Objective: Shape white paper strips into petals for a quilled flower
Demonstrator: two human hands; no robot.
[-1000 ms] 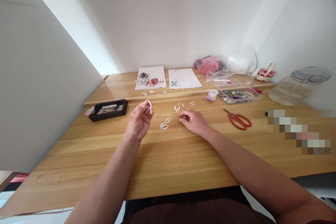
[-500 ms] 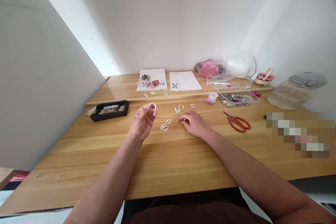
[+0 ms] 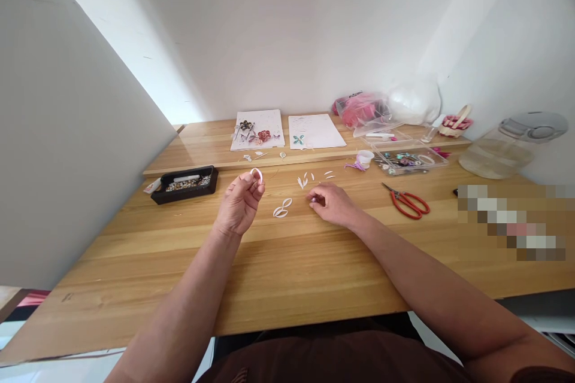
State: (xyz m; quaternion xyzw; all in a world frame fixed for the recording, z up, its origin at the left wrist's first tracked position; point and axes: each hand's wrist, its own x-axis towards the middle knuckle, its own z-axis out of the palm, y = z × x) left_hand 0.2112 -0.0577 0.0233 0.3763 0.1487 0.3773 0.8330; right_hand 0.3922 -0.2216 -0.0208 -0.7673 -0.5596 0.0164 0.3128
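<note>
Raised over the wooden table, my left hand [image 3: 240,202] pinches a small white loop [image 3: 257,175] between thumb and fingertips. My right hand [image 3: 331,203] rests on the table with its fingers curled around a small purplish thing, too small to make out. Between the hands lie white leaf-shaped loops [image 3: 283,208], touching one another. Several thin white slivers [image 3: 302,181] lie just beyond my right fingertips.
A black tray [image 3: 185,192] of beads stands at the left. Red-handled pliers [image 3: 408,202] lie at the right, before a clear box [image 3: 404,161] of beads. Two paper sheets [image 3: 318,131] lie on the raised back shelf, and a clear jug [image 3: 498,149] stands far right.
The camera view has shifted slightly. Both hands stay nearly in place, the left still pinching the loop; a little more of the purplish thing shows at my right fingers.
</note>
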